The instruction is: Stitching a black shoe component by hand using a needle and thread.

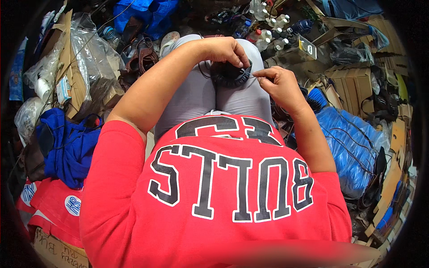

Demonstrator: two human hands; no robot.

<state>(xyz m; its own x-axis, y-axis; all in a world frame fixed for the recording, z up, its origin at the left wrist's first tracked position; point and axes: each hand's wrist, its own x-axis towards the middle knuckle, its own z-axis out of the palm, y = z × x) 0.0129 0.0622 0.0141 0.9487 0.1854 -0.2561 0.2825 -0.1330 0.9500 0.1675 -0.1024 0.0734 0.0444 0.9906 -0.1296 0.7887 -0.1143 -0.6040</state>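
A dark shoe rests across my thighs, its rounded, ribbed edge toward me and its opening facing up. My left hand is closed over the opening, thumb and fingers pinching at the inner right side of the rim. Just right of the shoe, my right hand has thumb and forefinger pressed together on a thin pale strand that runs to the rim. Whether the strand is thread or a needle is too small to tell. The far part of the shoe lies hidden beneath my left hand.
Several small bottles stand ahead to the right. Brown leather footwear lies beyond my left knee. A blue cloth hangs at left, near clear plastic wrap. At right are a blue plastic-wrapped bundle and cardboard boxes.
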